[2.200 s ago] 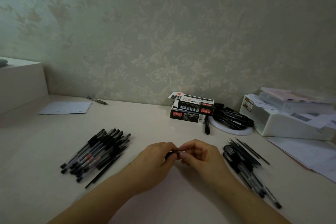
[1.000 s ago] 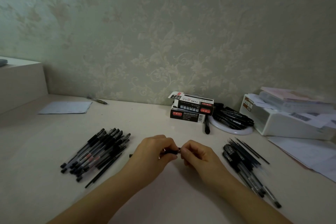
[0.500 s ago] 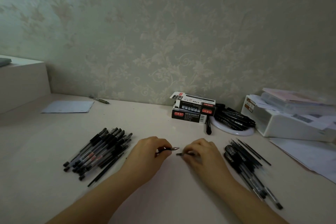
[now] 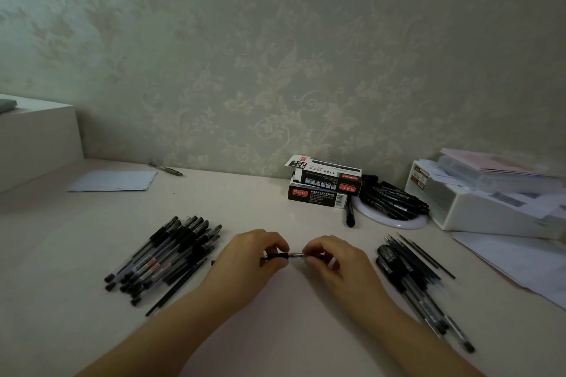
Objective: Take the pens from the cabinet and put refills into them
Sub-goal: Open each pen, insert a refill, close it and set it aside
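**Pen halves meet again over the desk**

Half a second ago the parts were apart; now the left hand (image 4: 245, 257) pinches the pen (image 4: 277, 255) while the right hand (image 4: 329, 257) pinches its tip piece against it above the desk (image 4: 275, 330); reassembly appears under way.

- Left of my left hand (image 4: 248, 257): black pens (image 4: 165, 257), some with red marks.
- Beyond my right hand (image 4: 333, 263): black-and-white boxes (image 4: 324, 185) with red labels.
- Pale green wall (image 4: 275, 55), leafy floral pattern.
- Cream desk (image 4: 275, 330).
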Motion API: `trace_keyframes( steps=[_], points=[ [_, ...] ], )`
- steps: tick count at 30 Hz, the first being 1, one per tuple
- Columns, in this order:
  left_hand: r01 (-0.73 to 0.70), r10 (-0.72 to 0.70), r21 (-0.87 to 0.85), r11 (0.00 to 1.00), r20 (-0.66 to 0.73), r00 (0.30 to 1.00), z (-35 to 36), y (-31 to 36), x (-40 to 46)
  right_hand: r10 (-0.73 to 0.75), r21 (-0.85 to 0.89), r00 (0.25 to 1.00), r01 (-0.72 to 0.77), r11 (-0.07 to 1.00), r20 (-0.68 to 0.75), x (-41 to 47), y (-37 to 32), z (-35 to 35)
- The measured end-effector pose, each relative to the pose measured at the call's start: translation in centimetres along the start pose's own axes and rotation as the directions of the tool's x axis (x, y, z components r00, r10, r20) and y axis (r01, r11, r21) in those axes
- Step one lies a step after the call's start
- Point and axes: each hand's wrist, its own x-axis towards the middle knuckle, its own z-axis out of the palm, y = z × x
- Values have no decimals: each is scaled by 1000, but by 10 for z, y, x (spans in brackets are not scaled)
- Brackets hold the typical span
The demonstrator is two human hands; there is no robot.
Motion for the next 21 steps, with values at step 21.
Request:
trace_keyframes(
  steps=[21],
  points=[
    [-133, 134, -21, 991, 5, 991, 0, 10, 2, 32, 219, 999, -36, 975, 20, -1, -5, -1]
  ],
)
